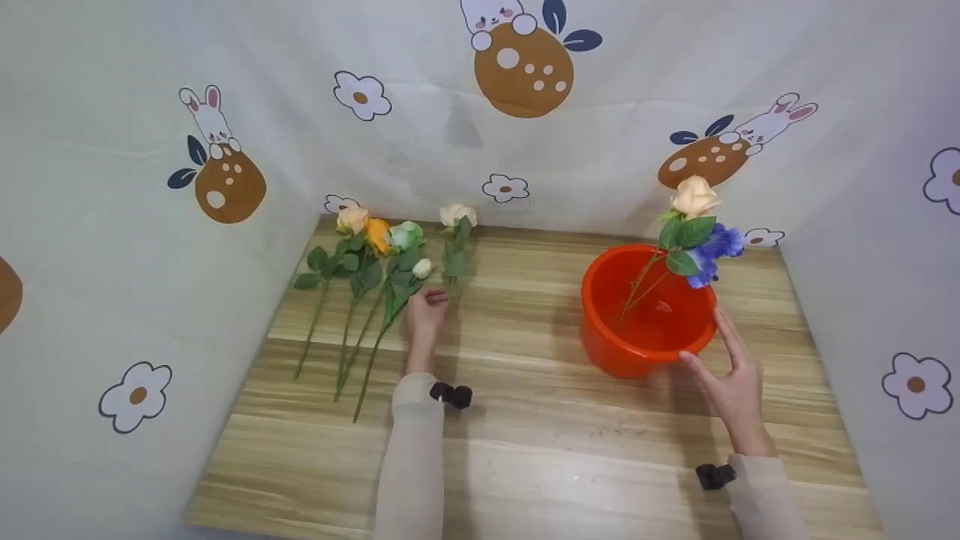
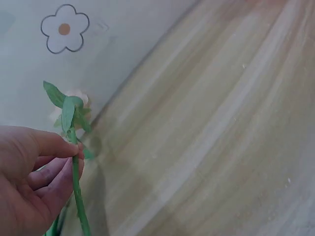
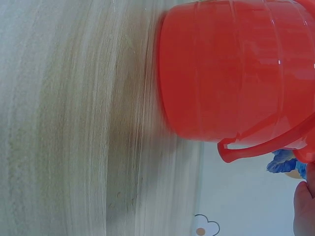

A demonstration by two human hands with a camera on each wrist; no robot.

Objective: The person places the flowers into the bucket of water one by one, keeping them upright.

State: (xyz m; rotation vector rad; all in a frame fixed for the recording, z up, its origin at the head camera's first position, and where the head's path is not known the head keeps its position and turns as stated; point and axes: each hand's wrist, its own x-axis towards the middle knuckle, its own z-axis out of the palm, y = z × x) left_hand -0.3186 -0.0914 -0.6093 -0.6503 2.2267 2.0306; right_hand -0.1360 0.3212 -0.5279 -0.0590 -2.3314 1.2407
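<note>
My left hand (image 1: 427, 309) pinches the green stem of a cream rose (image 1: 457, 216) between thumb and fingertips. In the left wrist view the stem (image 2: 78, 189) runs down past the fingers, with leaves hiding part of the bloom. My right hand (image 1: 739, 386) touches the rim of a red bucket (image 1: 615, 352), thumb and fingers spread and fairly straight. Inside the bucket lean a peach rose (image 1: 694, 196) and a blue flower (image 1: 705, 259), stems slanting to the bottom. The right wrist view shows the bucket's side and handle (image 3: 266, 147), with only part of the hand at the edge.
Left of my left hand lie several flowers: a peach rose (image 1: 352, 220), an orange flower (image 1: 379, 235), a green flower (image 1: 406, 235) and a white bud (image 1: 423, 268). They rest on a wooden tabletop (image 1: 525, 420). A patterned cloth (image 1: 420, 150) walls the back and sides.
</note>
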